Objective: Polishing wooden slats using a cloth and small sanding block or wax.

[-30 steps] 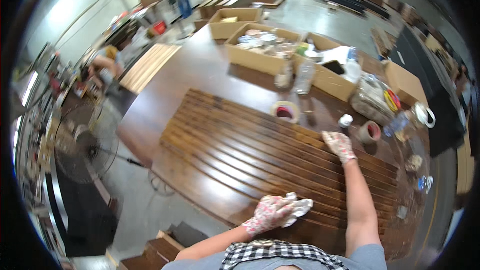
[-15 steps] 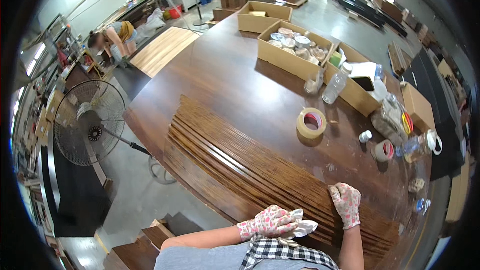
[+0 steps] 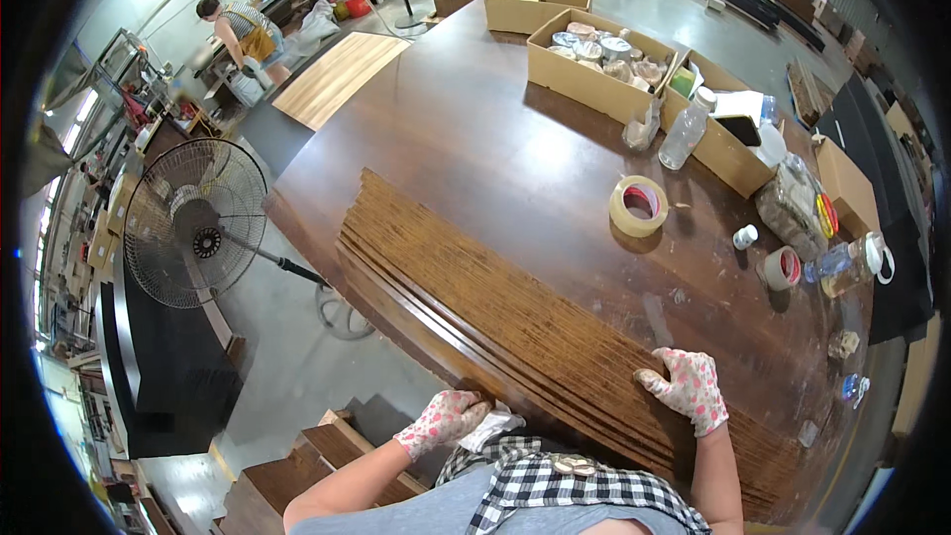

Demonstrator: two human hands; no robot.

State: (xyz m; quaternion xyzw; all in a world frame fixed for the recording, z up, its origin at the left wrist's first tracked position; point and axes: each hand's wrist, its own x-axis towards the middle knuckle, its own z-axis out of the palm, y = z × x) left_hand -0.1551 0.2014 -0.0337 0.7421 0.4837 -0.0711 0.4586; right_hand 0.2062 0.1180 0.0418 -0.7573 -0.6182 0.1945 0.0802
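Note:
Long brown wooden strips (image 3: 495, 282) lie side by side in a stack, running diagonally over the dark table. My left hand (image 3: 443, 423), in a white glove with pink spots, is closed at the near edge of the strips. A crumpled white cloth (image 3: 495, 426) sticks out of its grip. My right hand (image 3: 686, 386), gloved alike, rests at the far edge of the strips toward their right end. Its thumb is spread over the wood, apart from the fingers. My body hides part of the near strips.
Farther along the brown table (image 3: 475, 129) are a tape roll (image 3: 637, 205), a plastic bottle (image 3: 686, 131) and a cardboard box (image 3: 584, 74) of wrapped rolls. A fan (image 3: 198, 223) stands left of the table. Beyond it, a person (image 3: 248, 35) works by a pale wooden panel (image 3: 340, 77).
My left hand has moved left and slightly up with the cloth, to the strips' near edge. My right hand's thumb has spread out. The person at the far left has straightened up.

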